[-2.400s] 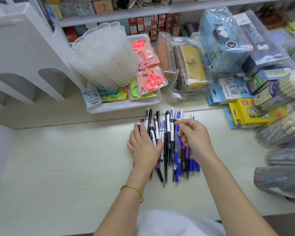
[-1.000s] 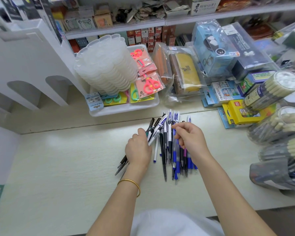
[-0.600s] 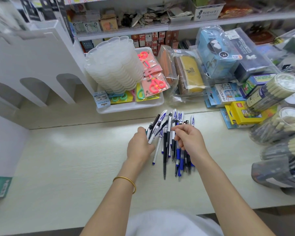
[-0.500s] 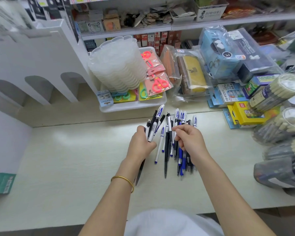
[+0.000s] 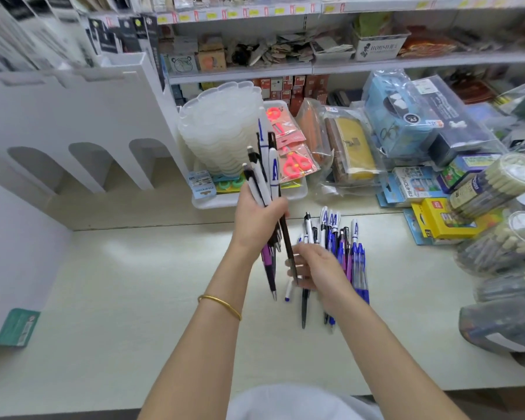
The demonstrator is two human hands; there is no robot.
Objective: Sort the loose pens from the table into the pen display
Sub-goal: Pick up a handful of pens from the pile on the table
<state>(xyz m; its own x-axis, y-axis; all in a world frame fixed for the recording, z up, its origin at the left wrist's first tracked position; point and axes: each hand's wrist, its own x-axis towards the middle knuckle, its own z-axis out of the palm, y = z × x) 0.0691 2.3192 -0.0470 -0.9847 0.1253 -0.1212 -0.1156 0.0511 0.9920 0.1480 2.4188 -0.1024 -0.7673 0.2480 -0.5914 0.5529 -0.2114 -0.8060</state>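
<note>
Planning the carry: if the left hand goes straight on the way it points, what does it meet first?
Probably the stack of clear trays: the left hand and its pens point at it, though depth is unclear.

Left hand point(image 5: 259, 219) with its bundle of pens point(image 5: 265, 177) now off the table point(image 5: 134, 298), upright above the loose pile point(image 5: 343, 247).

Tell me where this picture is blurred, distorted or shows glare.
Head view: the right hand is motion-blurred, the bundle of pens in the left hand sharper; the shelf edges bow from wide-angle distortion; a glare patch lies on the table.
</note>
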